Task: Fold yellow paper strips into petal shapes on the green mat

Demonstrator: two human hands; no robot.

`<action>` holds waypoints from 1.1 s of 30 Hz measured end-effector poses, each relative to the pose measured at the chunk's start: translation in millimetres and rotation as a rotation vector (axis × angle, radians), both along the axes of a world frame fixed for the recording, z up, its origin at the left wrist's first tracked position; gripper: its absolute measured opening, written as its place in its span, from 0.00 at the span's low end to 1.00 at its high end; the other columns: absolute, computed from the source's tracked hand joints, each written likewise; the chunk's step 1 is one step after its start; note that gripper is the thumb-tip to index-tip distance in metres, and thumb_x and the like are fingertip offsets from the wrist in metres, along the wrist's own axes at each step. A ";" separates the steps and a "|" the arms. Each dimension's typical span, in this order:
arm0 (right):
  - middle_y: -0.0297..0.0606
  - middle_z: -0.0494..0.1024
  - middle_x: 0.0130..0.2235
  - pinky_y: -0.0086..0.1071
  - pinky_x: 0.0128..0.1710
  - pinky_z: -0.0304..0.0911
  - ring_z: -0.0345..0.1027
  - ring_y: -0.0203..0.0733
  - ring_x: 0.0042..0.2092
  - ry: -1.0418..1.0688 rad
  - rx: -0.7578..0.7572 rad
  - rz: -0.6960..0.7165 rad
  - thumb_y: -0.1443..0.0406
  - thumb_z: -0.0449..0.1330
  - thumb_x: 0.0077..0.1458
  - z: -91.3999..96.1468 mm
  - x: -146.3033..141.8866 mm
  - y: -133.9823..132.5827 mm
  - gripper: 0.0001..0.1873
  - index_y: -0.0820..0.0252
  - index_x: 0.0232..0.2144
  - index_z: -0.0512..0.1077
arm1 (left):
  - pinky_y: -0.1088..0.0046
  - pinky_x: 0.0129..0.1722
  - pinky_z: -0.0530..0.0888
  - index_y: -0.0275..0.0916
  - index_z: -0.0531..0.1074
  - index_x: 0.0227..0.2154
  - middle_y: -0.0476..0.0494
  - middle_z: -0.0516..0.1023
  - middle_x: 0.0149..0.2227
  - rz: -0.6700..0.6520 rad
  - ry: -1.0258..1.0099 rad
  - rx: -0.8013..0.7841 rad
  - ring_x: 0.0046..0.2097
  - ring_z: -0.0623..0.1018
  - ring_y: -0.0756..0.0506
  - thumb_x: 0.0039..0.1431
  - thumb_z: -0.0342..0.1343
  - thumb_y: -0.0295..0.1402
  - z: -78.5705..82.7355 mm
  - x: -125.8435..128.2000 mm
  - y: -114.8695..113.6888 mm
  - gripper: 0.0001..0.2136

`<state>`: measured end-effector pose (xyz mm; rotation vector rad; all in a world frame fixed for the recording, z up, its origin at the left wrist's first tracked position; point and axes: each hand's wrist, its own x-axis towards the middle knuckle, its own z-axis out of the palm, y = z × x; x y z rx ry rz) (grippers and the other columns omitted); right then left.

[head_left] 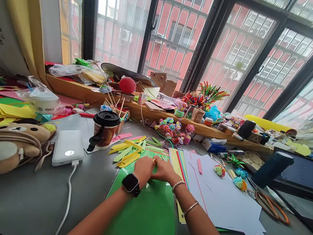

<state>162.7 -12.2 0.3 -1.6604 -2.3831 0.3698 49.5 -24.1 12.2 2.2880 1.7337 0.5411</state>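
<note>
My left hand (pixel 143 168), with a dark smartwatch on its wrist, meets my right hand (pixel 164 170) above a glossy green mat (pixel 147 212). The fingers of both hands are closed and pinched together at the tips. A sliver of yellow paper strip (pixel 154 161) seems to show between them, mostly hidden by the fingers. Just beyond my left hand lies a loose pile of yellow and light green paper strips (pixel 131 154). To the right of my right hand, sheets of white paper (pixel 220 197) lie over coloured ones, with a pink strip (pixel 199 166) on top.
A lidded coffee cup (pixel 105 129), a white power bank (pixel 69 148) with a cable and a plush bear (pixel 12 148) stand at left. Crepe flowers (pixel 173 130) sit at the back. On the right are paper balls (pixel 240 183), scissors (pixel 272 206), a dark cylinder (pixel 272 169) and a tablet (pixel 302 172).
</note>
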 end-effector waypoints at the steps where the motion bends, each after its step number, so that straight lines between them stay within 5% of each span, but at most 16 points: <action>1: 0.51 0.67 0.47 0.52 0.52 0.38 0.59 0.54 0.49 0.011 0.007 0.000 0.56 0.61 0.34 -0.6 0.4 -0.6 0.40 0.67 0.50 0.57 | 0.68 0.27 0.64 0.26 0.72 0.26 0.26 0.73 0.30 0.025 0.022 -0.004 0.33 0.73 0.37 0.48 0.44 0.21 -0.4 -4.8 -1.5 0.10; 5: 0.54 0.60 0.52 0.51 0.54 0.36 0.53 0.55 0.53 0.028 0.051 0.005 0.52 0.60 0.34 -4.5 1.7 -2.7 0.43 0.68 0.51 0.56 | 0.73 0.26 0.61 0.32 0.72 0.24 0.35 0.74 0.28 0.078 0.058 0.019 0.32 0.73 0.42 0.49 0.43 0.28 -7.1 -22.1 -6.0 0.12; 12: 0.53 0.54 0.56 0.50 0.55 0.32 0.45 0.55 0.57 0.073 0.047 -0.014 0.47 0.59 0.32 -11.1 3.6 -3.0 0.48 0.67 0.53 0.53 | 0.77 0.24 0.58 0.35 0.72 0.19 0.44 0.75 0.22 0.062 -0.203 -0.069 0.26 0.71 0.48 0.42 0.48 0.31 -14.2 -38.1 -5.2 0.09; 27: 0.50 0.54 0.56 0.52 0.54 0.32 0.42 0.54 0.57 0.098 0.121 -0.104 0.48 0.57 0.36 -17.4 6.5 -7.1 0.46 0.65 0.54 0.50 | 0.76 0.27 0.62 0.35 0.72 0.22 0.44 0.76 0.25 0.054 -0.268 -0.108 0.29 0.72 0.47 0.43 0.47 0.32 -7.6 -43.6 -6.2 0.09; 33: 0.49 0.52 0.57 0.52 0.54 0.34 0.39 0.55 0.58 0.101 0.122 -0.210 0.45 0.56 0.35 -17.2 27.4 -9.5 0.49 0.64 0.55 0.48 | 0.74 0.26 0.66 0.35 0.73 0.23 0.46 0.75 0.24 0.027 -0.476 -0.174 0.25 0.72 0.47 0.42 0.49 0.38 -8.2 -65.1 2.6 0.12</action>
